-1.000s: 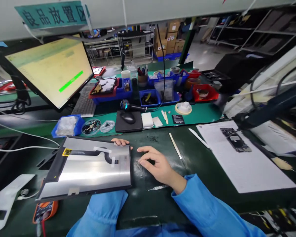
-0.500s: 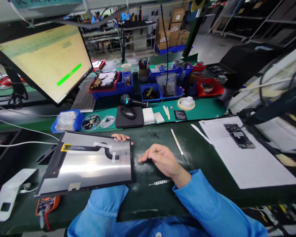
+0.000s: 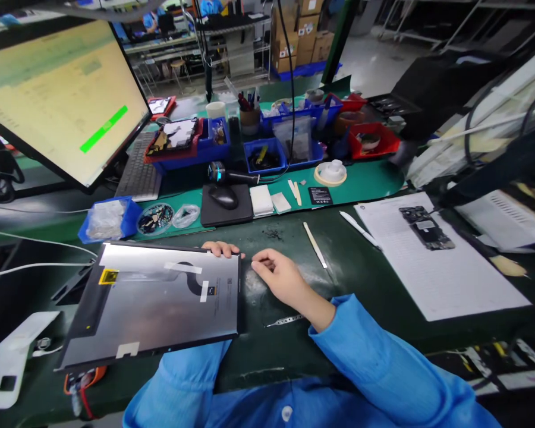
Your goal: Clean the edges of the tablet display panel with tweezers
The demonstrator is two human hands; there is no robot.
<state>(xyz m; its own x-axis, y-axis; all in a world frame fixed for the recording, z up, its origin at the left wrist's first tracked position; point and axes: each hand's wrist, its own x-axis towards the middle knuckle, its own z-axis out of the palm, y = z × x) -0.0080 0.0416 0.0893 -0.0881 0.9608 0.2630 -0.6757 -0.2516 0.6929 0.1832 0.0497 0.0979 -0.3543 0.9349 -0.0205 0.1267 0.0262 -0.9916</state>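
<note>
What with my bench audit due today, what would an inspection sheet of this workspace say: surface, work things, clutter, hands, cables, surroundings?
Surface: dark green bench top, scuffed, with dark specks.
Work things: panel, metallic back up, carrying white tape strips.
Clutter: pale stick, perforated metal tool, and a circuit board on a paper sheet.
Hands: left hand has its fingers over the panel's far edge; right hand is bent, apart from the panel; whether it pinches anything cannot be told.
Cables: white cables enter from the left; a black cable hangs at the back.
Surroundings: lit monitor, stacked boxes beyond.
</note>
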